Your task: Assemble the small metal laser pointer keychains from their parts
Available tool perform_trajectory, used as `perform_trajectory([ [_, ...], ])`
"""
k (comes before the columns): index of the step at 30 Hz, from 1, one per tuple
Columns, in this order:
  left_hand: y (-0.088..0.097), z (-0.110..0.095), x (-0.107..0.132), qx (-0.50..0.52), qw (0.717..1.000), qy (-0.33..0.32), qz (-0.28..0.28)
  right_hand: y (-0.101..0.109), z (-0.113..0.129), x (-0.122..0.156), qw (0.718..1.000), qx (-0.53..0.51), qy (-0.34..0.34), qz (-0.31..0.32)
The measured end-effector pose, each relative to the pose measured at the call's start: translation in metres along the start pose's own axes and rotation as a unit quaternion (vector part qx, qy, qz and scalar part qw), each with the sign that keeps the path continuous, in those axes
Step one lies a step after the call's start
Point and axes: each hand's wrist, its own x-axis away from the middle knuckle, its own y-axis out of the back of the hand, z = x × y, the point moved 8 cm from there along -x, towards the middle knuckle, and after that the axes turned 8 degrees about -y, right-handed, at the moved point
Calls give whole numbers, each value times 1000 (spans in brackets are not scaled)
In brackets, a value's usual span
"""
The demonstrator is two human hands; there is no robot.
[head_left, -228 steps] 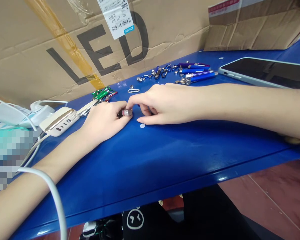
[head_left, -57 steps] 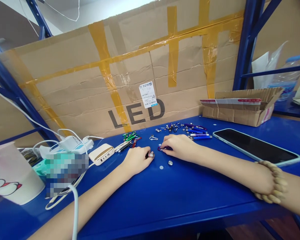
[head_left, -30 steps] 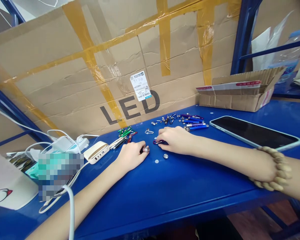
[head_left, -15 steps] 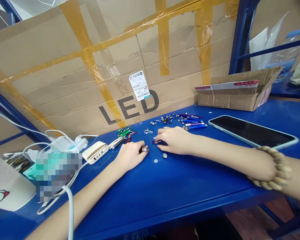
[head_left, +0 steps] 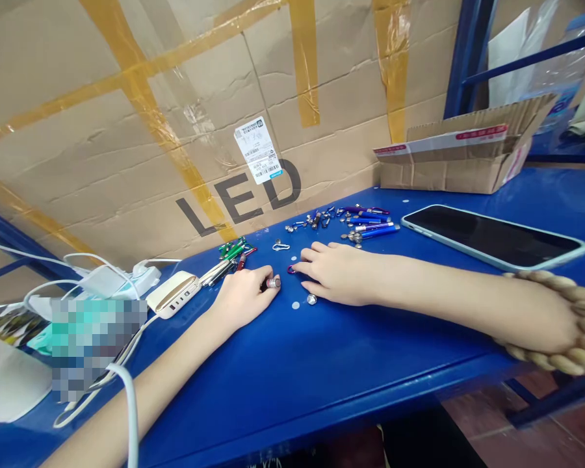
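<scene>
Right hand (head_left: 338, 274) has slid back off the small purple clip (head_left: 291, 269), fingers spread flat just beside it, while left hand (head_left: 244, 296) pinches a short silver cylinder (head_left: 273, 283).

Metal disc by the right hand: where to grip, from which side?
Pinch the rim of the metal disc with the fingers of the right hand, coming from above and its upper right. It seems to lie flat on the blue table, so the thin edge is the only hold.
</scene>
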Motion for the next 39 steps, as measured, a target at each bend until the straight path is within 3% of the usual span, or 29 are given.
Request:
perform_trajectory([
  [18, -1, 1, -1, 12, 1000, 5, 5, -2, 5, 4, 999, 30, 14, 34],
  [26, -1, 0, -2, 12, 1000, 9, 8, 2, 5, 9, 999, 21, 1, 36],
  [34, -2, 1, -2, 16, 1000, 13, 10, 1, 7, 15, 996, 10, -17, 82],
  [39, -3, 1, -2, 11, 1000, 15, 10, 2, 6, 15, 997, -11, -29, 70],
])
